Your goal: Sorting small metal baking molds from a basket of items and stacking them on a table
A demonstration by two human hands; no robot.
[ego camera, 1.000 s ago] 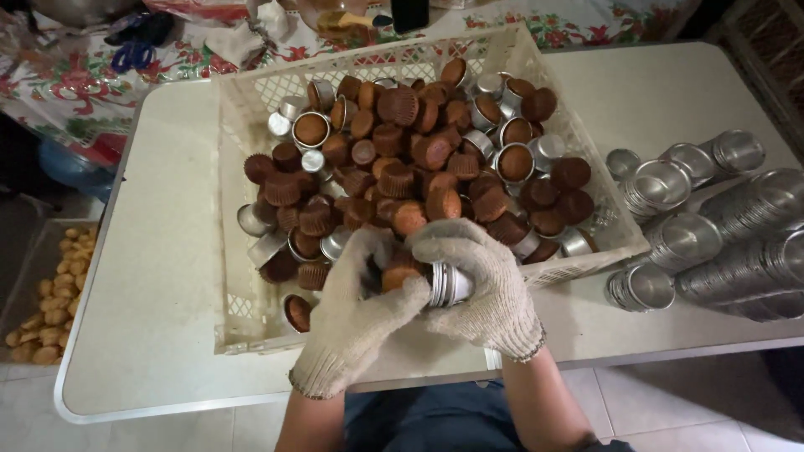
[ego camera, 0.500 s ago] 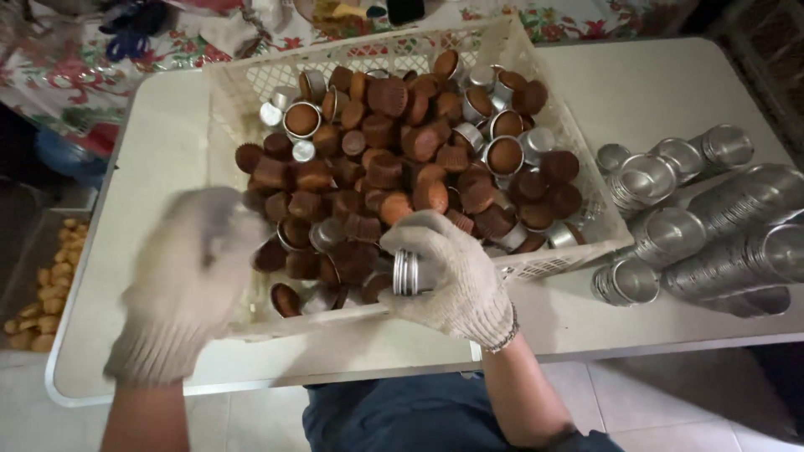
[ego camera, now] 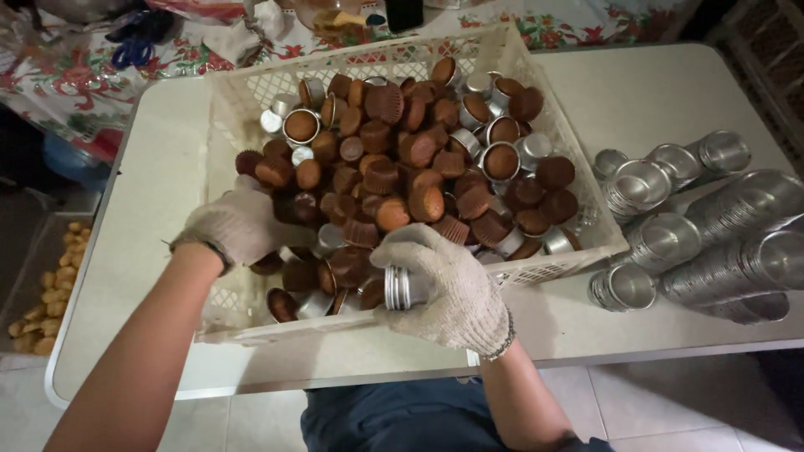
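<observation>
head camera, steeply down, close over crate (ego camera: 251,100)

Gloved left hand (ego camera: 239,228) reaching forward palm down, gloved right hand (ego camera: 448,285) curled in closed grip, forearms bare

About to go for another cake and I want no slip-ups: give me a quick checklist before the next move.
1. Right hand grip on the small stack of metal cups: ok, fingers wrapped around it.
2. Left hand in the crate, among the brown cakes: ok.
3. What the left hand holds: cannot tell, palm hidden.
4. Both gloves on: ok.
5. Crate fully on the table: not ok, near edge overhangs toward the person.
6. Stacked empty cups on the right side: ok, apart from the crate.
</observation>
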